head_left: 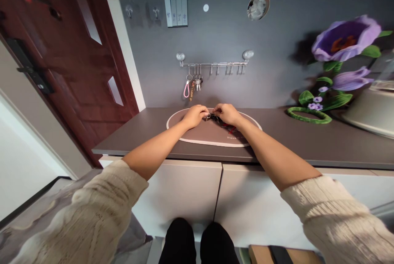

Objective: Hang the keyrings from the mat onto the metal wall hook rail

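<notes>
Both my hands meet over an oval brown mat (197, 137) with a white rim on a dark countertop. My left hand (194, 115) and my right hand (227, 113) are curled, fingers pinched together on a small bunch of keys (212, 117) that lies between them on the mat. A red and dark strap or tag trails from the keys under my right hand. On the wall above, a metal hook rail (214, 64) carries another key bunch (193, 85) with a pink loop at its left end; the other hooks hang bare.
The countertop (138, 135) tops white cabinet doors (181, 190). A dark red door (70, 63) stands at the left. Purple fabric flowers (341, 51) and a green ring (309, 115) sit at the right, beside a grey container (374, 110). Light switches (176, 11) are on the wall.
</notes>
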Action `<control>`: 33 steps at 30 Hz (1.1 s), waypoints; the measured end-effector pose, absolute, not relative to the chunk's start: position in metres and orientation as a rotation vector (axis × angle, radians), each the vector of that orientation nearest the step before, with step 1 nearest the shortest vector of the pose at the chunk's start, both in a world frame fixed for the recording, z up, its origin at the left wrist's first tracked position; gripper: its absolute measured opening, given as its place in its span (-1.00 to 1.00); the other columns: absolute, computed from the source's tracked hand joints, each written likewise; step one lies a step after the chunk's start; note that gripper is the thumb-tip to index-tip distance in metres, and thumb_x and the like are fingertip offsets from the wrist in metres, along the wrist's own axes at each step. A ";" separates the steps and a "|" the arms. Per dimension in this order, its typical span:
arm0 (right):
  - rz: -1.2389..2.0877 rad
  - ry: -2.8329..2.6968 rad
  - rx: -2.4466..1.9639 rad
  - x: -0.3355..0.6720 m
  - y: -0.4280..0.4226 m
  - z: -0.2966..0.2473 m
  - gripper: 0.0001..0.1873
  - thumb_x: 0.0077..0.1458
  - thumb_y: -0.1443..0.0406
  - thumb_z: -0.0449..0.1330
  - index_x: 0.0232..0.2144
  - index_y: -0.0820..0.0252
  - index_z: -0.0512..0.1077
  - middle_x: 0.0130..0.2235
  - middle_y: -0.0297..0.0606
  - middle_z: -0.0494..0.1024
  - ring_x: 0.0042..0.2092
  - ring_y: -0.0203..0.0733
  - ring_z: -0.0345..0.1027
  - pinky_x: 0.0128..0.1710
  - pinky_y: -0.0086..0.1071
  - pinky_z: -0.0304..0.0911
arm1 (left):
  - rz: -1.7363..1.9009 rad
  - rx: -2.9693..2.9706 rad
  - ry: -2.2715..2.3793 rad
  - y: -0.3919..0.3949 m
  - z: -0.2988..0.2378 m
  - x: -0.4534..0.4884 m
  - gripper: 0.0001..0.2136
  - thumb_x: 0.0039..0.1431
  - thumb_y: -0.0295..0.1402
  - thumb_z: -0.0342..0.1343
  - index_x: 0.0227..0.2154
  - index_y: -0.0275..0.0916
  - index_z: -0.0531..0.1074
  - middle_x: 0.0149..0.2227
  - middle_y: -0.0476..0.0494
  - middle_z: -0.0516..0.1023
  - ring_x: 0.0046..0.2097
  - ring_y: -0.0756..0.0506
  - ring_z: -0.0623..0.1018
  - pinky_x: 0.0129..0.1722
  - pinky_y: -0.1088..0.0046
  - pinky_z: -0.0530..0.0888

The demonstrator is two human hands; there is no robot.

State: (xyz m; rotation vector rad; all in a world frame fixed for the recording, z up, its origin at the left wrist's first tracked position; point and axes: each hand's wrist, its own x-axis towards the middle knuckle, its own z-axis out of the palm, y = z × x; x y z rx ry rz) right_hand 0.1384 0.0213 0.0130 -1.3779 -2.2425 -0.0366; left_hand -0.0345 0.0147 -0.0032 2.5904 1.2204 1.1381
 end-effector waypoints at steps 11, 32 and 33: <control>0.105 -2.150 -1.255 0.133 0.016 0.017 -0.83 -0.05 0.36 0.12 -0.33 0.22 0.43 -0.38 -0.29 0.51 -0.38 -0.34 0.32 -0.30 -0.48 0.17 | 1.431 1.963 1.104 0.012 0.000 -0.030 -0.92 -0.03 -0.43 0.05 -0.48 -0.32 0.41 -0.47 -0.05 0.47 -0.41 0.04 0.39 -0.31 0.48 0.33; 0.752 -1.837 -0.934 0.125 0.009 0.020 -0.71 -0.14 0.14 0.18 -0.45 0.28 0.37 -0.48 -0.34 0.42 -0.46 -0.39 0.22 -0.35 -0.44 0.16 | 1.522 1.622 0.853 0.022 -0.004 -0.029 -0.81 -0.08 -0.30 0.13 -0.42 -0.33 0.41 -0.45 -0.05 0.45 -0.43 0.07 0.36 -0.43 0.54 0.29; 0.742 -1.835 -0.939 0.125 0.010 0.020 -0.71 -0.15 0.14 0.18 -0.46 0.28 0.37 -0.49 -0.35 0.42 -0.46 -0.39 0.21 -0.35 -0.44 0.16 | 1.519 1.621 0.843 0.022 -0.004 -0.029 -0.80 -0.09 -0.29 0.13 -0.42 -0.33 0.41 -0.44 -0.06 0.45 -0.43 0.07 0.36 -0.41 0.53 0.29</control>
